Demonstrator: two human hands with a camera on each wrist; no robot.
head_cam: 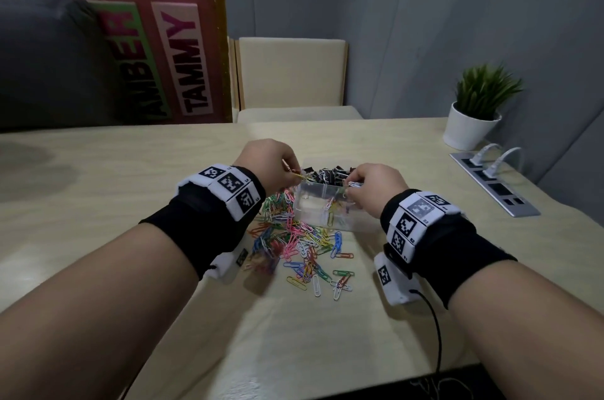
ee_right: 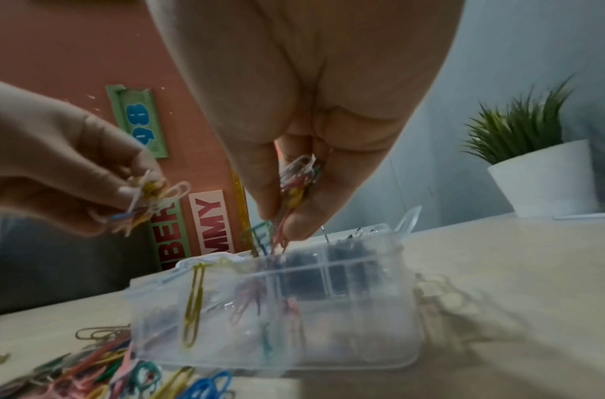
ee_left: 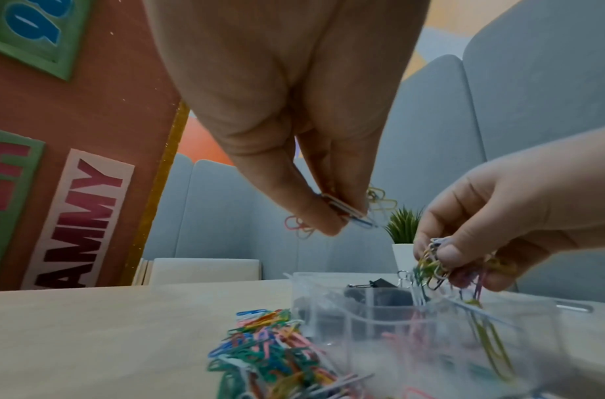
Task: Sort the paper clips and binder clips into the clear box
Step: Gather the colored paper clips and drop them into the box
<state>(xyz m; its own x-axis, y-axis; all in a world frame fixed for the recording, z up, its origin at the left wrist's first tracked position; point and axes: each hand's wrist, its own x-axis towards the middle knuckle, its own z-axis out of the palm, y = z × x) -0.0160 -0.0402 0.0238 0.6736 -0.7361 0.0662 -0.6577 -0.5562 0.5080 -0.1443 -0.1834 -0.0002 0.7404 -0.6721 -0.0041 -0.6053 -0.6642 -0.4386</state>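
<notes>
A clear divided box sits mid-table. Black binder clips fill its far compartments, and a few coloured paper clips lie in the near ones. A loose pile of coloured paper clips lies left of and in front of the box. My left hand pinches a small bunch of paper clips above the box's left edge. My right hand pinches a bunch of paper clips over the box; some dangle into it.
A white potted plant stands at the table's far right, beside a power strip with plugged-in white cables. A cream chair faces the table's far edge. A black cable trails from my right wrist.
</notes>
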